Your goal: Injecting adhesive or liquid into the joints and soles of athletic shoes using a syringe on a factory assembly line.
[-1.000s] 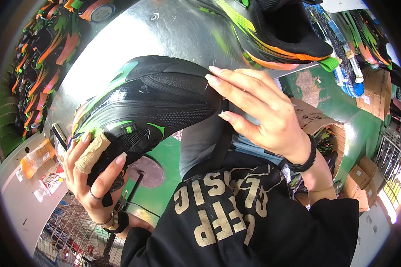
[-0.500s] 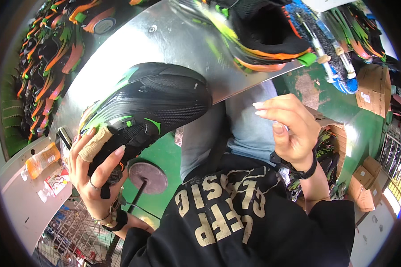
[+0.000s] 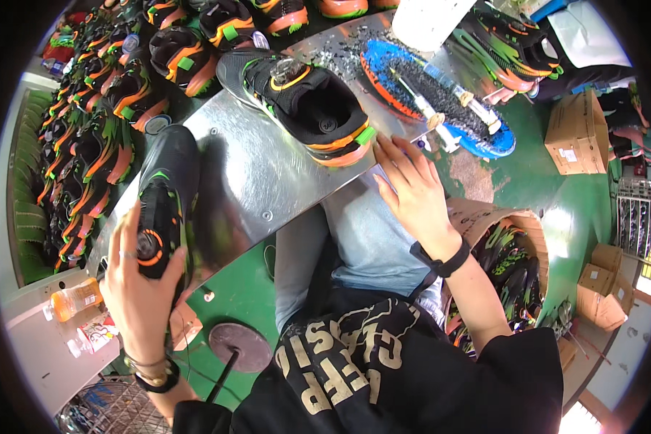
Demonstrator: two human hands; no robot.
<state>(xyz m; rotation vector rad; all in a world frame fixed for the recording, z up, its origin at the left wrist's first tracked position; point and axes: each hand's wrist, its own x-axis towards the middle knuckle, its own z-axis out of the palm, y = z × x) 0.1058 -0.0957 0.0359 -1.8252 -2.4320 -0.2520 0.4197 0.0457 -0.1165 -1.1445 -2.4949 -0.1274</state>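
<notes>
My left hand [image 3: 134,282] grips a black sneaker [image 3: 172,163] by its heel end, fingers and thumb on either side of the opening. This shoe rests upright on the metal table [image 3: 249,177], its toe pointing away from me. A second black sneaker [image 3: 286,105] with orange and green trim stands upright farther back, its heel toward my right hand. At the table's front edge, my right hand [image 3: 416,188] has its fingers stretched out close beside that shoe's green heel tab [image 3: 366,136]. Whether the fingertips touch the shoe or the table is hard to tell.
A blue dish [image 3: 500,145] with dark crumbs and syringes [image 3: 477,112] lies right of the second sneaker. Rows of sneakers [image 3: 94,152] fill the left and back. A cardboard box [image 3: 546,267] of shoes stands at my right. An orange bottle [image 3: 76,300] stands at left.
The sneaker in my left hand has come down from mid-air onto the table at left. My right hand has moved forward to the other shoe's heel, and its fingers have straightened.
</notes>
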